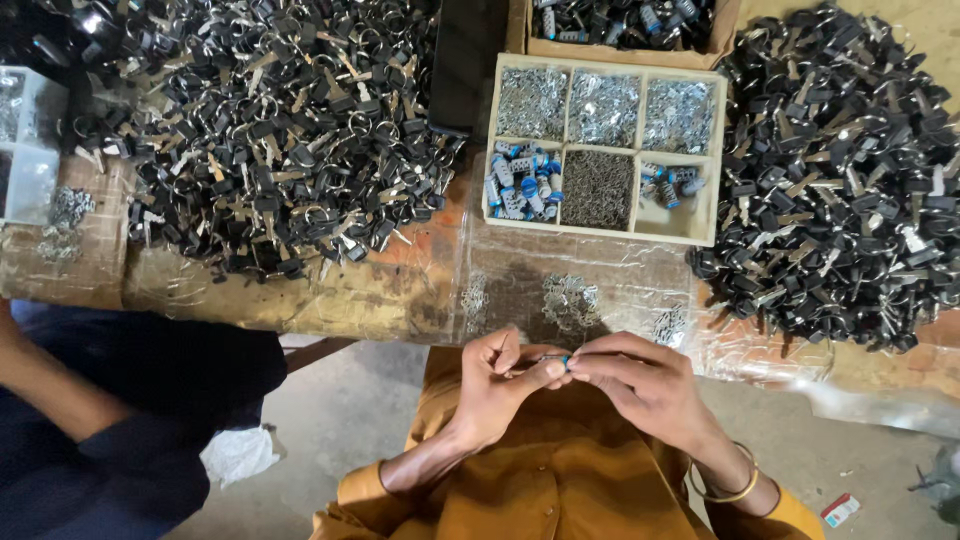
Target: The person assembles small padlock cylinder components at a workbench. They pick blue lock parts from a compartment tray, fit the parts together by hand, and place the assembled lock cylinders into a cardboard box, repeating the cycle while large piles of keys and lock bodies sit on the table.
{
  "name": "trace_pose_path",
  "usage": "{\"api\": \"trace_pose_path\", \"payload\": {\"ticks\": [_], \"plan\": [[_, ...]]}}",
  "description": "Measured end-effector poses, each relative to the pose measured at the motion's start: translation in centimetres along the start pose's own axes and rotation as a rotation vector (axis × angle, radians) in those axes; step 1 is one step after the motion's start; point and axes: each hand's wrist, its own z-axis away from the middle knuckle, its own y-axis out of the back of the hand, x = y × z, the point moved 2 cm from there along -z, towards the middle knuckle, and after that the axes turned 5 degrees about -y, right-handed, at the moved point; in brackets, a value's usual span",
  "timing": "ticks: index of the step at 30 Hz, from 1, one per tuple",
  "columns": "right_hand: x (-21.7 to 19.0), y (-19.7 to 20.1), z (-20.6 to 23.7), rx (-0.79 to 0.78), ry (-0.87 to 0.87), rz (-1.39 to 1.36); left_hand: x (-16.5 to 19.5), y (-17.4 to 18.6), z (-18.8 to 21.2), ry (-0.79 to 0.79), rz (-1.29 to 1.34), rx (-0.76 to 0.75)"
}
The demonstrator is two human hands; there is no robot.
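We have a single view, from a camera worn on the head, looking almost straight down. It sits close above the table (300, 300), whose near edge crosses the middle; below that we see lap and floor.

mustard-yellow shirt with sleeves pushed up, thin gold bangles (728, 482) on the right wrist, bare hands

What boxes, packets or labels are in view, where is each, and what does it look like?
Cardboard box: top centre of the table, brown, open, holding small dark and blue parts.
Divided tray: just below the box, pale, rectangular, six compartments.
Small packet: on the floor, bottom right, flat, red and white.
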Motion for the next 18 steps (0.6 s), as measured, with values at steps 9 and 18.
{"api": "trace_pose_path", "payload": {"ticks": [9, 18], "plan": [[-2.8, 2.1, -3.1, -0.287, 0.248, 0.341, -0.1, 1.2, 1.2, -0.095, -0.346, -0.012], [-4.2, 13.9, -12.1, 0.254, 0.096, 0.570, 1.0, 2.8, 3.5, -0.180, -0.431, -0.104]]}}
